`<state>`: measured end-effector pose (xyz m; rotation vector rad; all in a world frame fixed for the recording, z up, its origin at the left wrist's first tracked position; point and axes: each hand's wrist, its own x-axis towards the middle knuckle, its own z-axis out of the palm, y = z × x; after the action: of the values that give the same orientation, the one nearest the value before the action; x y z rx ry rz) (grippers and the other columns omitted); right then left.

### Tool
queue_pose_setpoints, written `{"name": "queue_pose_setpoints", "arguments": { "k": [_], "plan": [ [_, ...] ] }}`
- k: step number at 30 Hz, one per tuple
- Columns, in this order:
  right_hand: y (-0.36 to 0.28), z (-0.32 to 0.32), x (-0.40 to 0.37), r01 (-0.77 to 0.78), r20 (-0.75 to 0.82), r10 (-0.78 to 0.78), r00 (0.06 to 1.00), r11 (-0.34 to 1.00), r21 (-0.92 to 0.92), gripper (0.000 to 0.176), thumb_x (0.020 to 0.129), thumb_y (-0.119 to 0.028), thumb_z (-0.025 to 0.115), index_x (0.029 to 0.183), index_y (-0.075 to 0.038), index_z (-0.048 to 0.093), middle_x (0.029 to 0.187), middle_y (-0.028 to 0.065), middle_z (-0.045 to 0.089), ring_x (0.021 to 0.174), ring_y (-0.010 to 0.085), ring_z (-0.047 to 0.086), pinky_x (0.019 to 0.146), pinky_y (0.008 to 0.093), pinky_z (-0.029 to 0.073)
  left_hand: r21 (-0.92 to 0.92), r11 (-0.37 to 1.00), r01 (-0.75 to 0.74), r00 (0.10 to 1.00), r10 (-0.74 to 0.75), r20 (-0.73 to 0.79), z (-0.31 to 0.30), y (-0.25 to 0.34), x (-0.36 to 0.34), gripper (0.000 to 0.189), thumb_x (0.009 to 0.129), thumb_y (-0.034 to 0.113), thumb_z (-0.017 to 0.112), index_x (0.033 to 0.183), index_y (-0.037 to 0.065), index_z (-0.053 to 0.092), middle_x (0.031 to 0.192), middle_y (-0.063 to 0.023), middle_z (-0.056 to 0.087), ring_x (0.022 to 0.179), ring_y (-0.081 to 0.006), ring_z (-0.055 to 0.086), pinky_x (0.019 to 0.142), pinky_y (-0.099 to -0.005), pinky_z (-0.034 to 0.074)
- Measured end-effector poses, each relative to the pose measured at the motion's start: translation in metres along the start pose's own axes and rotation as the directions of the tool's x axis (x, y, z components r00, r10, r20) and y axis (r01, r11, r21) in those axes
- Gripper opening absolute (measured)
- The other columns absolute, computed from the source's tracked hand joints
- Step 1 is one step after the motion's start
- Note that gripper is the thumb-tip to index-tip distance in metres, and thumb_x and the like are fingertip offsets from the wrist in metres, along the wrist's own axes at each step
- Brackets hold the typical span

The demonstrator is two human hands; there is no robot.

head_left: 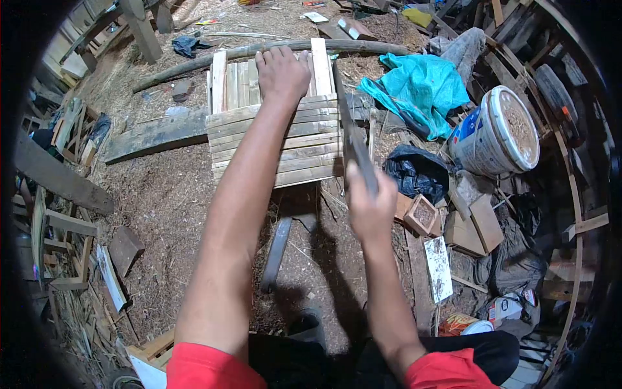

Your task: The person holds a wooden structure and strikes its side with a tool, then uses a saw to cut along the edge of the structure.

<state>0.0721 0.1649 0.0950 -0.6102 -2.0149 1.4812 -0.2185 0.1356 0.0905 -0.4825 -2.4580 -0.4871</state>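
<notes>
A small crate of pale wooden slats point(275, 139) is in front of me, resting on a support mostly hidden beneath it. My left hand point(284, 74) bears down on its far part, fingers bent over the slats and the arm stretched across the crate. In my right hand point(372, 206) is the handle of a long, dark-bladed handsaw point(353, 139), the fingers wrapped round it. Its blade runs away from me along the crate's right side, right at the slat ends.
A thick plank point(155, 135) lies left of the crate, and a long pole point(181, 72) behind it. To the right are a teal tarp point(424, 87), a white bucket point(465, 146) of sawdust, a black bag point(414, 172) and wood offcuts point(486, 223). Shavings cover the ground.
</notes>
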Motion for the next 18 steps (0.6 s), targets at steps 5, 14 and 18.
{"name": "queue_pose_setpoints", "arguments": {
  "k": [5, 14, 18],
  "plan": [
    [0.008, -0.02, -0.051, 0.062, -0.032, -0.062, 0.998, 0.998, 0.004, 0.028, 0.094, -0.022, 0.062, 0.076, 0.0, 0.062, 0.056, 0.0028, 0.049, 0.052, 0.0095, 0.044, 0.049, 0.0316, 0.035, 0.031, 0.999, -0.025, 0.999, 0.024, 0.023, -0.001, 0.004, -0.001, 0.056, 0.1, 0.045, 0.043, 0.116, -0.007, 0.058, 0.12, -0.0271, 0.06, 0.119, -0.04, 0.053, 0.111, -0.0535, 0.028],
    [0.001, -0.02, -0.063, 0.032, -0.024, -0.03, 0.999, 0.997, 0.072, 0.025, 0.093, -0.018, 0.063, 0.077, 0.0, 0.065, 0.059, 0.0029, 0.057, 0.055, 0.0073, 0.05, 0.049, 0.0303, 0.038, 0.052, 0.999, -0.007, 1.0, 0.008, -0.027, 0.007, 0.004, 0.006, 0.056, 0.1, 0.044, 0.041, 0.119, -0.007, 0.059, 0.123, -0.0243, 0.06, 0.123, -0.0371, 0.051, 0.115, -0.0527, 0.024],
    [0.003, -0.005, 0.006, 0.123, -0.03, -0.127, 0.991, 0.986, -0.112, 0.038, 0.095, -0.027, 0.06, 0.068, -0.001, 0.056, 0.055, 0.0016, 0.05, 0.051, 0.0106, 0.044, 0.048, 0.0338, 0.035, 0.073, 0.997, -0.028, 1.0, 0.027, 0.006, 0.002, 0.008, -0.006, 0.054, 0.101, 0.042, 0.041, 0.119, -0.006, 0.058, 0.122, -0.0239, 0.06, 0.122, -0.0367, 0.052, 0.115, -0.0527, 0.025]
  ]
}}
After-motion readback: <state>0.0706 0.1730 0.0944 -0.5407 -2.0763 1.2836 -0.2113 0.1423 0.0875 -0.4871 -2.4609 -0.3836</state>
